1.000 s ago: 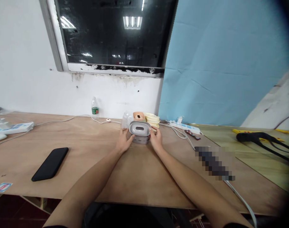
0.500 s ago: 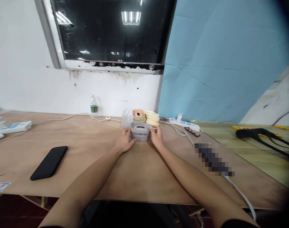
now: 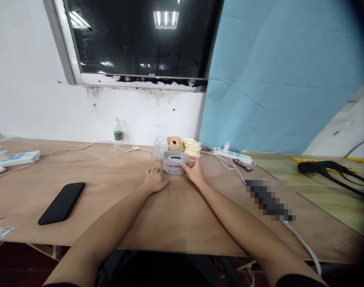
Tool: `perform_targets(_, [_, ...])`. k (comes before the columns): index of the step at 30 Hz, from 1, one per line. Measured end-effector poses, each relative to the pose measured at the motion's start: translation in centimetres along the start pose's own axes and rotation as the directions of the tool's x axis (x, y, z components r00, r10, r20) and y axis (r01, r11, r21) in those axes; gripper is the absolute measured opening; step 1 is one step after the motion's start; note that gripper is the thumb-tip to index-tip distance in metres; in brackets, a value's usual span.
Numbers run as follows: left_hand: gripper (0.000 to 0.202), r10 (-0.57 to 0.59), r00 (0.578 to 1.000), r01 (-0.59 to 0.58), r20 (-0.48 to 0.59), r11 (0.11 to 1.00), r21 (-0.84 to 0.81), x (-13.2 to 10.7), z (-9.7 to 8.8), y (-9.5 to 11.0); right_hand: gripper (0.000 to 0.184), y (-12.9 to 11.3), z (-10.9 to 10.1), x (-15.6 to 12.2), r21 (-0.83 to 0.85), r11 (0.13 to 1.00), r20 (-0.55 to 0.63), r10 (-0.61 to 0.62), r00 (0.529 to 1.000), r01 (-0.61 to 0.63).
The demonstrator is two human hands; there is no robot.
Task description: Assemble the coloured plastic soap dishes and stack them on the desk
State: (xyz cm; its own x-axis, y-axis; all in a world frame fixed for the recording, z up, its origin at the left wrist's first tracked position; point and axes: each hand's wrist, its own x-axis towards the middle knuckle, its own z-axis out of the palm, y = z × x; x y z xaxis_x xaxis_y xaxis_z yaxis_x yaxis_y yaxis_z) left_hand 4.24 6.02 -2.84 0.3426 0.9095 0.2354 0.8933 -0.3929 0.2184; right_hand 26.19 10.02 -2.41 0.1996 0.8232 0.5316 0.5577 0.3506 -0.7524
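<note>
A stack of grey oval trays (image 3: pixel 174 163) stands on the wooden table (image 3: pixel 176 215), straight ahead of me. My right hand (image 3: pixel 194 171) touches the stack's right side with its fingers around the top tray's edge. My left hand (image 3: pixel 154 180) rests on the table just left of the stack, fingers curled loosely and holding nothing. Behind the grey stack stand an orange and green tray stack (image 3: pixel 175 143) and a pile of pale yellow trays (image 3: pixel 191 147).
A black phone (image 3: pixel 62 202) lies at the left. A water bottle (image 3: pixel 118 132) stands by the wall. Power strips lie at the far left (image 3: pixel 16 158) and behind right (image 3: pixel 232 156), with cables running across. A black object (image 3: pixel 328 169) lies at the right.
The top grey tray, held tilted up in both hands a second ago, now lies flat on the stack. My left hand has let go and dropped to the table.
</note>
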Motion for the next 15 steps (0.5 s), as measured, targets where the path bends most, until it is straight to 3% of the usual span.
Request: perform_targets(15, [0.063,0.026,0.999,-0.026,0.019,1.0,0.004,-0.22,-0.22,0.07,0.063,0.32,0.16,-0.21,-0.009,0.999,0.112,0.035,0.993,-0.034])
